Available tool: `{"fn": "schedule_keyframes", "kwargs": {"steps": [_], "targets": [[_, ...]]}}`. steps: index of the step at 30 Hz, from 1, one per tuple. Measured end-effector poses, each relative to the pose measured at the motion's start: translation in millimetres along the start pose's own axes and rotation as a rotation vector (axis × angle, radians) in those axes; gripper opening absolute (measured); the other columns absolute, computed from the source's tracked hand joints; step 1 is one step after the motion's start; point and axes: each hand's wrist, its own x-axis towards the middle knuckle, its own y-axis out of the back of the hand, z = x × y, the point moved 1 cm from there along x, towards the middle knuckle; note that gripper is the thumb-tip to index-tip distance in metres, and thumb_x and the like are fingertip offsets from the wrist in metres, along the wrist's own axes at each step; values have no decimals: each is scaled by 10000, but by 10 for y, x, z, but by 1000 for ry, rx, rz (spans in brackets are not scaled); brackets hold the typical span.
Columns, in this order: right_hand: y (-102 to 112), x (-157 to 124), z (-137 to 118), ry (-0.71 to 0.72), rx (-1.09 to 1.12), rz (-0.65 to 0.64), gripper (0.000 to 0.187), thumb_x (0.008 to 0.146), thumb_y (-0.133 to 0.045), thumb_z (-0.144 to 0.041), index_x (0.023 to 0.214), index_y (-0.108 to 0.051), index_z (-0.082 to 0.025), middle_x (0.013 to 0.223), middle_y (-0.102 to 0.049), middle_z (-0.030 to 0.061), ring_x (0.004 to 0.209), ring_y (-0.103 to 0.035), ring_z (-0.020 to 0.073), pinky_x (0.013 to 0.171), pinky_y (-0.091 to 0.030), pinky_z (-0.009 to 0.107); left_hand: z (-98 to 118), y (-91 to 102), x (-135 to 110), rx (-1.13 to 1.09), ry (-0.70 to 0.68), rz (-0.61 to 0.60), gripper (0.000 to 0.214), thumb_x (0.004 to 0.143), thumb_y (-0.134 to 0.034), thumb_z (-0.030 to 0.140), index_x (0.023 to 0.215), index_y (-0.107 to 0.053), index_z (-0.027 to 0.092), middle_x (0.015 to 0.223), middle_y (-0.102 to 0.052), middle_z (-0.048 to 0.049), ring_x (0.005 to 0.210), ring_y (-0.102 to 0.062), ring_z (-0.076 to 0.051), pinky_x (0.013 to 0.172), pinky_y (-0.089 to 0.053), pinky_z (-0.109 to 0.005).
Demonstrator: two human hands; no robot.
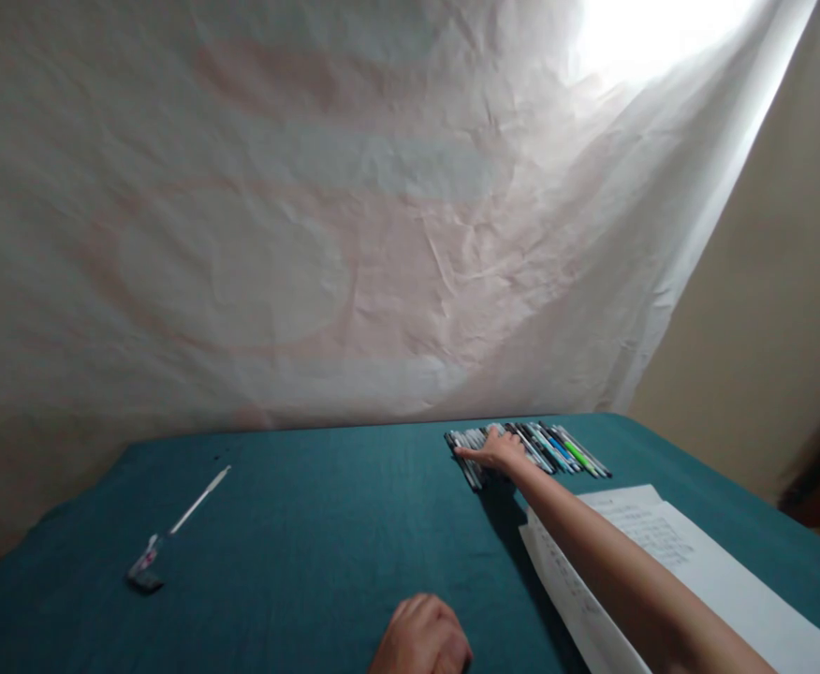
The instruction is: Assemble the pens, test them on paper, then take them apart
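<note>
My right hand (pixel 495 451) reaches out over a row of pens (pixel 565 453) at the far right of the table. Its thumb points left and its fingers are spread, touching or just above the pens. The pens lie side by side, mostly black, grey and white, with a bright green one (pixel 578 457) and a blue one toward the right. Close to me, at the bottom edge, my left hand (pixel 424 638) is curled closed on the cloth. A small dark bit shows beside its fingers; what it holds, if anything, is hidden.
Under my right forearm lie white sheets of paper (pixel 725 580) with writing, their left edge raised. A thin white stick (pixel 200 500) and a small clear-and-dark item (pixel 144 567) lie on the left. A green cloth (pixel 298 543) covers the table; a pale sheet (pixel 382 281) hangs behind.
</note>
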Motion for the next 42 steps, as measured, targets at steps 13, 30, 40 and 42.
{"fn": "schedule_keyframes", "kwargs": {"steps": [13, 30, 40, 42], "targets": [[36, 36, -43, -51, -5, 1, 1195, 369, -419, -826, 1284, -260, -74, 1249, -310, 259, 1164, -256, 386, 900, -181, 470, 15, 43, 21, 27, -29, -27, 381, 866, -262, 352, 706, -575, 206, 744, -596, 4, 742, -511, -100, 680, -366, -209], [-12, -67, -226, 9, 22, -92, 1119, 404, -456, -787, 1284, -228, -133, 1263, -271, 221, 1171, -228, 366, 877, -196, 498, 12, 39, 15, 19, -4, -26, 368, 863, -285, 346, 687, -575, 205, 748, -598, 4, 744, -512, -100, 690, -367, -216], [13, -214, -362, 90, -35, -50, 727, 631, -475, -564, 1224, -301, -181, 1191, -363, 180, 1122, -316, 335, 825, -263, 473, -6, 26, 20, 16, -19, -27, 381, 864, -267, 356, 708, -579, 206, 754, -594, 1, 750, -508, -101, 692, -365, -213], [37, -222, -362, 97, -42, -58, 700, 627, -500, -536, 1209, -319, -192, 1178, -377, 173, 1110, -335, 330, 810, -287, 467, 5, 31, 17, 13, -12, -24, 387, 865, -262, 356, 707, -582, 206, 753, -594, -2, 745, -507, -102, 691, -365, -216]]}}
